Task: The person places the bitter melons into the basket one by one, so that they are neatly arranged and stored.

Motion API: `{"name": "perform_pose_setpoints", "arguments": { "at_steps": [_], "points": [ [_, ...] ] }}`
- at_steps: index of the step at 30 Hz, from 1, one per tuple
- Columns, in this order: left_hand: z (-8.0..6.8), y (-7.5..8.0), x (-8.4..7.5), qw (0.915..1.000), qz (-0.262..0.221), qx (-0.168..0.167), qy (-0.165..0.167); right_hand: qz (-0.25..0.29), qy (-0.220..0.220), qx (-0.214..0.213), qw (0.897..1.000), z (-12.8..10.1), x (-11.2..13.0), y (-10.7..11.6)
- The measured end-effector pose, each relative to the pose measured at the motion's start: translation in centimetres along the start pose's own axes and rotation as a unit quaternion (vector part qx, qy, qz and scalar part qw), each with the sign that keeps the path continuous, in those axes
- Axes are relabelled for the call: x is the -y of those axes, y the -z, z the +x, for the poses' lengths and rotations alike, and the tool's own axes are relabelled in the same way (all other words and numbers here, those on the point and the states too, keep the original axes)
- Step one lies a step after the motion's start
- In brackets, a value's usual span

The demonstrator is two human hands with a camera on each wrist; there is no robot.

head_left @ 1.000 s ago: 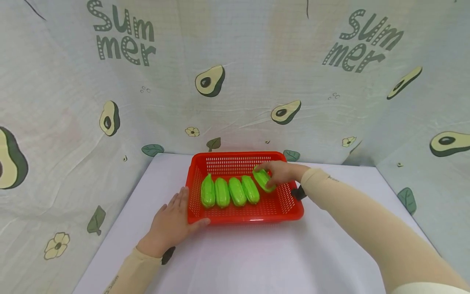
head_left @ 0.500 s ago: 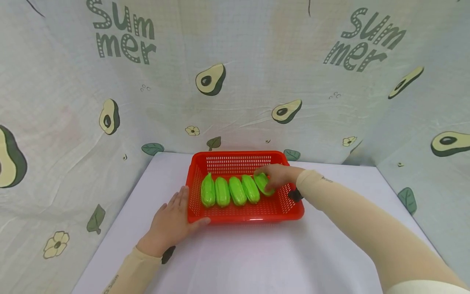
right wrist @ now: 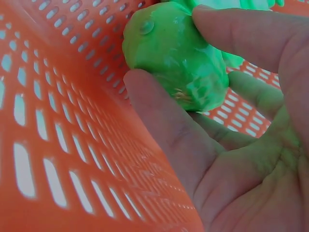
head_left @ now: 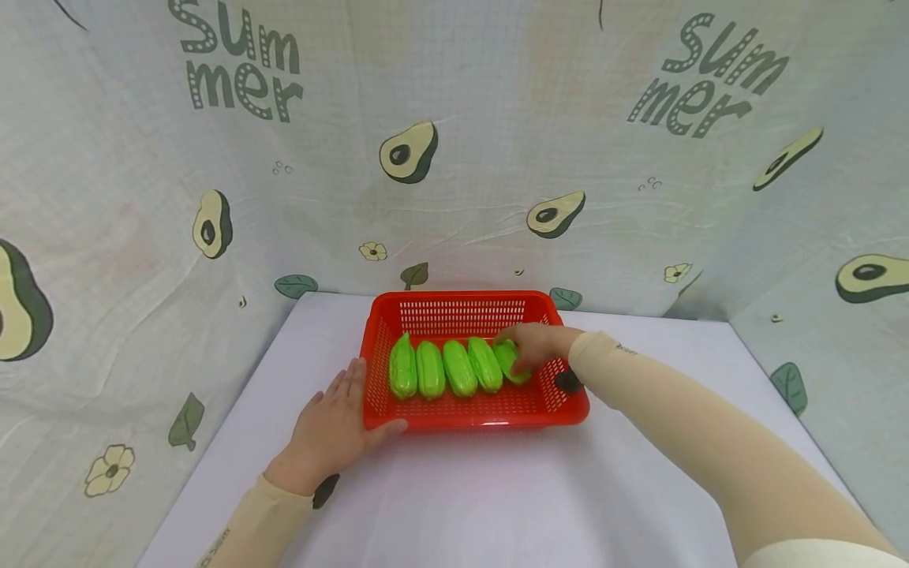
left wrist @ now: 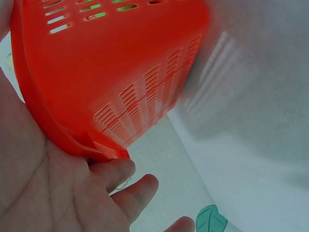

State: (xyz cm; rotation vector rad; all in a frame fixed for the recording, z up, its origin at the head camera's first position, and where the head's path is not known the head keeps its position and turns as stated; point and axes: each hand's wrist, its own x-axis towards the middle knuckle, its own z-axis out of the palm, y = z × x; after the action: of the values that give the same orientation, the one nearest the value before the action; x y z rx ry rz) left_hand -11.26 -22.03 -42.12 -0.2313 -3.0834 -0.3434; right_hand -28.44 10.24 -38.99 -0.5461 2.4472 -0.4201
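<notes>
A red slotted plastic basket (head_left: 476, 422) stands on the white table. In it several glossy, bright green, ridged long vegetables lie side by side, the leftmost one (head_left: 402, 371) with a pointed tip. My right hand (head_left: 534, 345) reaches in over the right rim and holds the rightmost green vegetable (head_left: 513, 367) with thumb and fingers on either side. In the right wrist view that green vegetable (right wrist: 178, 58) shows its rounded end with a small nub. My left hand (head_left: 334, 426) rests with spread fingers against the basket's left front corner, the palm touching the rim (left wrist: 48, 121) in the left wrist view.
Behind the table hangs a white cloth (head_left: 469, 142) printed with avocados, leaves and "summer" lettering, with more of it along both sides. White table surface (head_left: 483, 497) lies in front of the basket.
My right hand has moved slightly forward-down toward the near side with the rightmost vegetable, which now lies lower beside its neighbour. My left hand and the basket keep their places.
</notes>
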Motion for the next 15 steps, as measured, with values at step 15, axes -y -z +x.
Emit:
{"name": "perform_pose_setpoints", "arguments": {
  "at_steps": [15],
  "points": [
    [0.13,-0.09,0.04,1.0000,-0.002,0.005,0.005,0.003,-0.015,-0.001,1.000,0.51,-0.78,-0.82]
  ]
}}
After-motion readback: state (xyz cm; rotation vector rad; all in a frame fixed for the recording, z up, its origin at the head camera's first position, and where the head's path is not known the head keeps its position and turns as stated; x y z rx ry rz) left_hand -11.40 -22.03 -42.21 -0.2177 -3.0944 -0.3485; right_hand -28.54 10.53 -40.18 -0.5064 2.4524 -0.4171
